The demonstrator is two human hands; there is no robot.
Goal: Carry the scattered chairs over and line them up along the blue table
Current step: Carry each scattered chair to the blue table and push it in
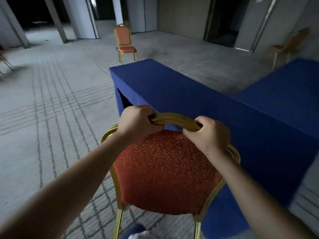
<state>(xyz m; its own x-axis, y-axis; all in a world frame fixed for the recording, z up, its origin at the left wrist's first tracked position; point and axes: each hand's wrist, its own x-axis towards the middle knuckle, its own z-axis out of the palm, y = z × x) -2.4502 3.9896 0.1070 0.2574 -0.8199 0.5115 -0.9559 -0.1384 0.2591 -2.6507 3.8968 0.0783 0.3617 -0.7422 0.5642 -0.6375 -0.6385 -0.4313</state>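
Hands on the prize in the lower centre of the frame: the left hand [138,121] and the right hand [210,133] were both wrapped over the arched gold top rail [174,120] of a red chair [165,169], fingers curled tight around the bar, thumbs tucked under, a short stretch of bare rail showing between the two fists. The chair's patterned red padding filled the middle bottom of the picture, with its two gold legs [117,221] running down out of frame, so whether its feet touched the carpet [51,100] could not be told. It sat just beside the near corner of the blue table [189,94], whose draped long side ran from the centre away toward the lower right. A second blue-covered table [284,87] lay beyond it at the right edge, meeting the first at an angle. Up in the top centre, well apart from the tables, another orange-red chair [124,42] stood upright on the grey carpet in front of a pale pillar [120,11]. One more chair [286,47], badly blurred, showed at the upper right near a dark doorway, and blurred chair legs [5,61] poked in at the left edge. A blue shoe [136,230] peeked in at the very bottom, beneath the held chair.
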